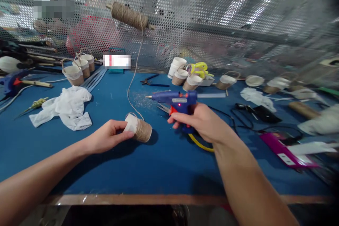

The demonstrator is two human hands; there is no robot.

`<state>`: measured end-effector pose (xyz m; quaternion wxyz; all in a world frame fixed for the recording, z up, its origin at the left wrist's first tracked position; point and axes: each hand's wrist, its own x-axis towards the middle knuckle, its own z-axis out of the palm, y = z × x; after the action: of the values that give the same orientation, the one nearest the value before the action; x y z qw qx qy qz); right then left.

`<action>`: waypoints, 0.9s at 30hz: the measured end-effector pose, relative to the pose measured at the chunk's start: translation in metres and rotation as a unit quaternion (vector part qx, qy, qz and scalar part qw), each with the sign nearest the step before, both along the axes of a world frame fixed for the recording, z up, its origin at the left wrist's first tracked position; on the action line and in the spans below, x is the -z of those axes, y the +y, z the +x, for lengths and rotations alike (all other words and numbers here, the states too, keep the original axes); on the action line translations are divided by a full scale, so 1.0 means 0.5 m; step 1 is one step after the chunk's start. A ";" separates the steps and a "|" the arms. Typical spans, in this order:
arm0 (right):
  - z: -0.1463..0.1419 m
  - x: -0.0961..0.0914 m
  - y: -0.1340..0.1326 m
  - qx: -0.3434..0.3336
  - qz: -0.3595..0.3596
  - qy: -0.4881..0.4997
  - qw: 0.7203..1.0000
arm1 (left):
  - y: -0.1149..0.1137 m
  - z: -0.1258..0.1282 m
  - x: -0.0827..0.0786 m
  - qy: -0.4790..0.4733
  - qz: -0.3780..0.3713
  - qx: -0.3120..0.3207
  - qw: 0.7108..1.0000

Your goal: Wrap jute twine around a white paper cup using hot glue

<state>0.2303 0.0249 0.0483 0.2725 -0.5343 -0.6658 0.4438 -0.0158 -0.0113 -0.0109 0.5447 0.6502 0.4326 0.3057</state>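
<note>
My left hand (112,136) grips the white end of a small paper cup (131,123), which lies tilted on its side just over the blue tabletop. Brown twine (143,131) is wrapped round the cup's other end. From there a strand runs up to a twine spool (128,15) hung on the mesh. In my right hand (197,120) is a blue glue gun (172,97), its red light lit and its nozzle pointing left above the cup. A clear glue stick (212,95) sticks out of its back. Scissors (163,108) lie partly hidden behind the gun.
Black-handled pliers (155,81) lie near the back. Twine-wrapped cups with handles (74,75) stand at the left, more (192,82) at the right. White cloth (67,106) lies left, a second glue gun (13,83) beyond it. Cables (243,122) and a magenta packet (287,150) are at the right.
</note>
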 end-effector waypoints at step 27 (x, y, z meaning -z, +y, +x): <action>-0.003 0.019 -0.073 -0.120 0.248 -0.251 0.928 | 0.006 0.001 -0.002 0.020 0.021 0.009 1.000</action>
<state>0.2288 -0.0113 0.0390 0.1647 -0.4596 -0.8605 0.1457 -0.0151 -0.0083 -0.0099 0.5249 0.6714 0.4307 0.2971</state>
